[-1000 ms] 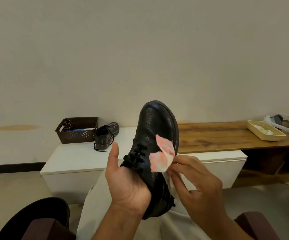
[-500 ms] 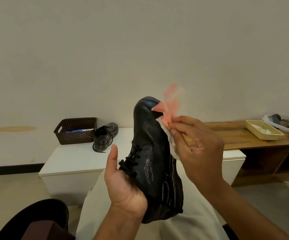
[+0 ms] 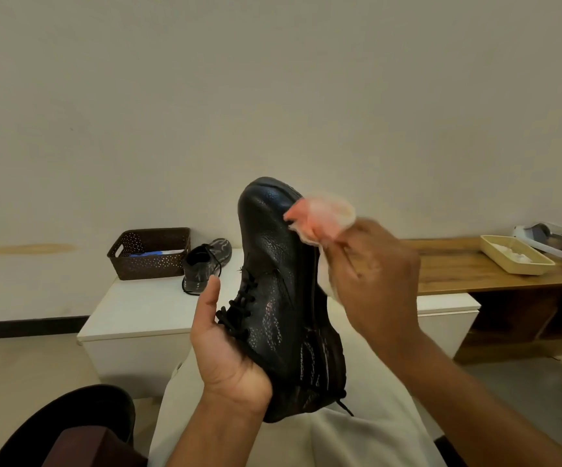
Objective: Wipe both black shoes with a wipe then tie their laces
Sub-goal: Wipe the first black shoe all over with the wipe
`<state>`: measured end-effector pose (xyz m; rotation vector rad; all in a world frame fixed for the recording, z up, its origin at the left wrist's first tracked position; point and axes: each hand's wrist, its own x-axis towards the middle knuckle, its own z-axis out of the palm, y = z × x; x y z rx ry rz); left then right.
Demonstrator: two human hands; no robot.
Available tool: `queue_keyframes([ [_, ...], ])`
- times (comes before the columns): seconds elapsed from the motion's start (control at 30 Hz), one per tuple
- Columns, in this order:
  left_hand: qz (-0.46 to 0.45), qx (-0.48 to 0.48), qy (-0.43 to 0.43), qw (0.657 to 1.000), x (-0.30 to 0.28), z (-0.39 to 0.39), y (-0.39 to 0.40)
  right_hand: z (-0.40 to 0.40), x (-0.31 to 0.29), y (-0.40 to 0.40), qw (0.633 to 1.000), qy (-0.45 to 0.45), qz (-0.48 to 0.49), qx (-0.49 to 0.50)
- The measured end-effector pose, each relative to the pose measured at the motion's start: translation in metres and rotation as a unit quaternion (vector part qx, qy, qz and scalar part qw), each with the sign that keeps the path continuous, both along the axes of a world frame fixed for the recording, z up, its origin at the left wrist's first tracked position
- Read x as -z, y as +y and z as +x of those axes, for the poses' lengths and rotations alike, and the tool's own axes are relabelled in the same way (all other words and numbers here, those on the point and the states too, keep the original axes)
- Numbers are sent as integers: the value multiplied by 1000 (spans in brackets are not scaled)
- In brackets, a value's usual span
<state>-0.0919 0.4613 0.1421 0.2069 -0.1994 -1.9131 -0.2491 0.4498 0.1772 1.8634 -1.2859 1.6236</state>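
My left hand (image 3: 220, 345) grips a black leather shoe (image 3: 277, 284) from below, near its laces, toe pointing up, over my lap. My right hand (image 3: 375, 281) pinches a crumpled white and pink wipe (image 3: 320, 214) and presses it on the shoe's right side near the toe. The wipe is blurred by motion. A loose lace end hangs at the shoe's heel. The second black shoe (image 3: 207, 264) lies on the white cabinet (image 3: 144, 308) behind, its lace loose.
A brown perforated basket (image 3: 149, 252) stands left of the second shoe. A wooden bench (image 3: 458, 267) to the right carries a cream tray (image 3: 515, 259) and a white headset (image 3: 555, 242). A dark round stool (image 3: 70, 419) sits at lower left.
My right hand has swept the wipe up from the shoe's middle, beside the laces, to its toe. The shoe has turned slightly, showing more of its side.
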Motion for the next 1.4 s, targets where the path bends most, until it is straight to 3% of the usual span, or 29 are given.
queue_keyframes([
  [0.2, 4, 27, -11, 1000, 0, -3, 4, -2, -34, -21, 1000, 12, 3, -23],
  [0.53, 6, -12, -33, 999, -4, 1, 3, -7, 39, 37, 998, 55, 14, -12],
  [0.87, -12, -20, -96, 995, -8, -1, 8, -11, -54, -14, 998, 32, 23, -57],
  [1.13, -55, -56, -147, 986, -5, -12, 19, -11, -98, -41, 977, 165, 114, -68],
  [1.3, -106, -125, -285, 945, 6, -13, 17, -7, -107, -40, 968, 207, 124, -73],
  [1.4, -146, -242, -445, 850, 14, -16, 21, -3, -107, -35, 968, 212, 112, -79],
])
